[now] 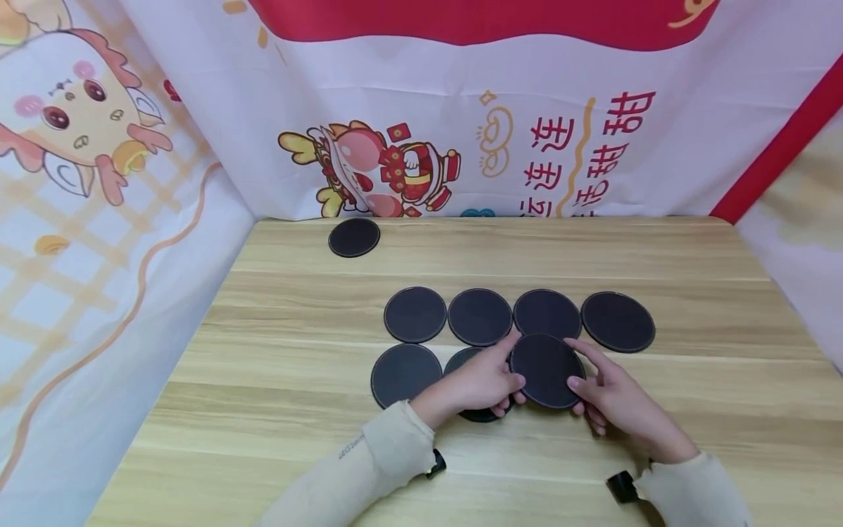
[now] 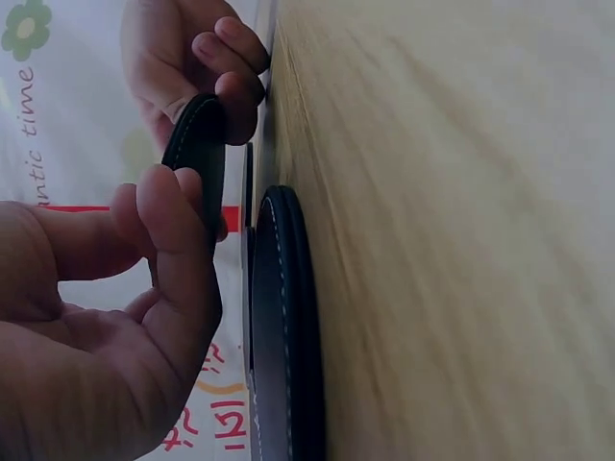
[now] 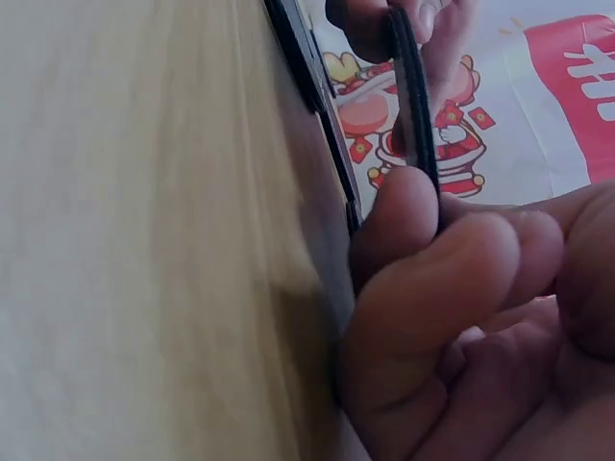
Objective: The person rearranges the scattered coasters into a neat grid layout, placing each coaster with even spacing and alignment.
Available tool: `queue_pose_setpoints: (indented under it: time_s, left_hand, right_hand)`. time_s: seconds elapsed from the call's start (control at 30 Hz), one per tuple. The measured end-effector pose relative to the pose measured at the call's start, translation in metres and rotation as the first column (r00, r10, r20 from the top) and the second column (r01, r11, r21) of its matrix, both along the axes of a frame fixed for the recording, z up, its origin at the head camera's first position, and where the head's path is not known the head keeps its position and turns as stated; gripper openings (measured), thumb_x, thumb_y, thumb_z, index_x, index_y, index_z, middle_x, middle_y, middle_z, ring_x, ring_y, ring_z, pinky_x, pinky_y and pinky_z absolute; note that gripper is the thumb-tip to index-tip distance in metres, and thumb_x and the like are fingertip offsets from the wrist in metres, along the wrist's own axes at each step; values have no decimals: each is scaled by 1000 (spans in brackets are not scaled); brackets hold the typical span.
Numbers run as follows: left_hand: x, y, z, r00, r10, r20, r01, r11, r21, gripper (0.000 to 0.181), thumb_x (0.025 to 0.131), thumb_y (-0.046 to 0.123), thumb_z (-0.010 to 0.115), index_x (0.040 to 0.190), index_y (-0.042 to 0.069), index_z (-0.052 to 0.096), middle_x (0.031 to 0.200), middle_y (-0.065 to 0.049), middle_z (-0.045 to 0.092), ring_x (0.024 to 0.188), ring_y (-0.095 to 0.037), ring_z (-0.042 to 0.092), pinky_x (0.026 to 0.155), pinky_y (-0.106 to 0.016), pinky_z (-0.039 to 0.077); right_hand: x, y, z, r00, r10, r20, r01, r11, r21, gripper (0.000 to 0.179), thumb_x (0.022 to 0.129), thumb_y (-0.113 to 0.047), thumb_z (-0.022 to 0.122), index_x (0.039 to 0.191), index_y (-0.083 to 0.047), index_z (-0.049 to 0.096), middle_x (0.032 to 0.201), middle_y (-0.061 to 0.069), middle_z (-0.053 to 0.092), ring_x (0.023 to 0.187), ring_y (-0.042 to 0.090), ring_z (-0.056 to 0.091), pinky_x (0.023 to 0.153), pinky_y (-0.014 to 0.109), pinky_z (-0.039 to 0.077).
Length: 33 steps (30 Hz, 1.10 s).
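Note:
Between both hands is a round black coaster [image 1: 548, 372] with a stitched rim, raised off the table. My left hand [image 1: 479, 380] pinches its left edge, thumb on top, and my right hand [image 1: 615, 399] pinches the right edge the same way. In the left wrist view the coaster [image 2: 199, 144] appears nearly edge-on, above the wood. Behind it, a row holds several matching coasters, among them one [image 1: 415, 315] at the left end and one [image 1: 617, 322] at the right. A nearer coaster [image 1: 405, 375] lies left of my left hand, which partly covers another [image 1: 484, 415].
A lone black coaster [image 1: 354, 238] lies near the back edge of the wooden table [image 1: 276, 351]. Printed cloth [image 1: 421, 80] hangs behind the table, and another patterned cloth [image 1: 99, 241] stands along the left side. A black strap end [image 1: 622, 487] sticks out at the right cuff.

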State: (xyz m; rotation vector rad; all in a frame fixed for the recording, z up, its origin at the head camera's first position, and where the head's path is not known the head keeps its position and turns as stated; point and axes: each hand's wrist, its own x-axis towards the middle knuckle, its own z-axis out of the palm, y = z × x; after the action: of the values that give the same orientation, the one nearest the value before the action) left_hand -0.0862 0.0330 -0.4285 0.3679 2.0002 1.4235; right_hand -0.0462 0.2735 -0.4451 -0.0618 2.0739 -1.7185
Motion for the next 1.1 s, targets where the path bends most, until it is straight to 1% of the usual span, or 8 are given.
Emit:
queue_pose_setpoints:
  time_s: [0.07,0.17,0.43,0.63,0.8,0.87,1.03,1.1]
  left_hand:
    - [0,1,-1,1000,-12,-4,12,1000,-25,74,101,1,56,163,13,18,69,-10,68,45,-15,52,43,-30,52]
    - [-1,0,-3,1000,-26,14,27,999,-33,75,100,-1,56,163,14,17,69,-11,67,46,-15,53,42,-30,52]
    - [-4,-6,-8,996,-47,79,45,999,26,75,99,0,58,162,17,21,74,-11,65,49,-16,55,44,-32,54]
    - [-5,-6,-9,995,-41,89,39,999,21,73,99,4,60,161,16,23,75,-13,65,49,-17,56,45,-34,55]
    - [-4,-4,-9,996,-43,80,42,999,18,73,99,4,59,162,11,21,75,-12,65,50,-17,56,46,-34,55]
    - [-3,-4,-10,996,-49,73,47,999,18,71,99,4,59,161,10,24,74,-11,64,50,-17,56,47,-34,55]
    - [-2,-2,-9,996,-59,65,58,998,21,59,99,3,59,154,6,38,74,-13,64,50,-18,57,48,-34,56]
    - [-2,-1,-8,996,-59,67,58,998,24,57,99,2,59,153,5,41,75,-15,64,50,-19,57,48,-35,56]
  right_hand:
    - [0,0,1,1000,-1,0,1,1000,31,65,104,-3,52,160,-11,20,67,19,61,39,15,45,38,34,48]
    - [-1,-1,2,1000,-4,3,4,998,62,65,103,-2,53,160,-11,21,66,19,61,38,15,46,38,36,48]
    - [-1,-6,5,1000,-15,13,14,994,104,64,103,-1,52,159,-11,23,62,17,60,37,14,45,37,35,47]
    - [-1,-5,6,1000,-13,23,10,993,122,63,103,-1,52,159,-12,24,62,16,60,37,14,45,37,35,47]
    - [-1,0,5,999,-36,16,33,984,175,64,103,-3,53,159,-12,23,61,15,60,37,16,46,38,37,48]
    - [-1,2,6,999,-40,13,37,977,208,63,103,-5,53,159,-13,25,60,15,60,37,17,46,38,37,48]
    - [0,6,7,998,-45,48,30,960,279,56,104,-9,52,156,-11,31,58,12,58,38,15,45,38,33,46]
    - [1,6,8,997,-48,58,29,954,297,54,104,-11,53,155,-10,33,59,11,58,39,15,45,39,31,45]
